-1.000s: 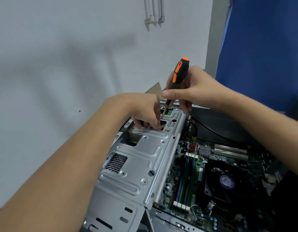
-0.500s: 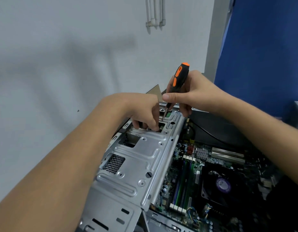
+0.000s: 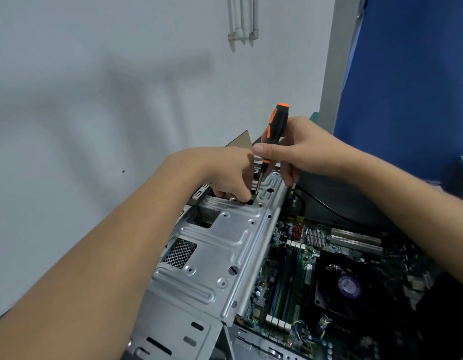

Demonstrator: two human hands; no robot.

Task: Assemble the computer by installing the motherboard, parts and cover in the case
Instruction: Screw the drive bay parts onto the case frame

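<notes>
Reaching into the drive cage cutout, the left hand is curled, its hold unclear; the screwdriver is gripped by the right hand. The motherboard, seated in the case, could be gouged by a slipped tip.

The screwdriver tip disappears behind the fingers of the left hand. They dip into a cutout of the metal drive cage, so whatever they touch there cannot be made out. The motherboard sinks into dark blur on its right. The fan label is unreadable, and the case runs off the bottom edge.
</notes>
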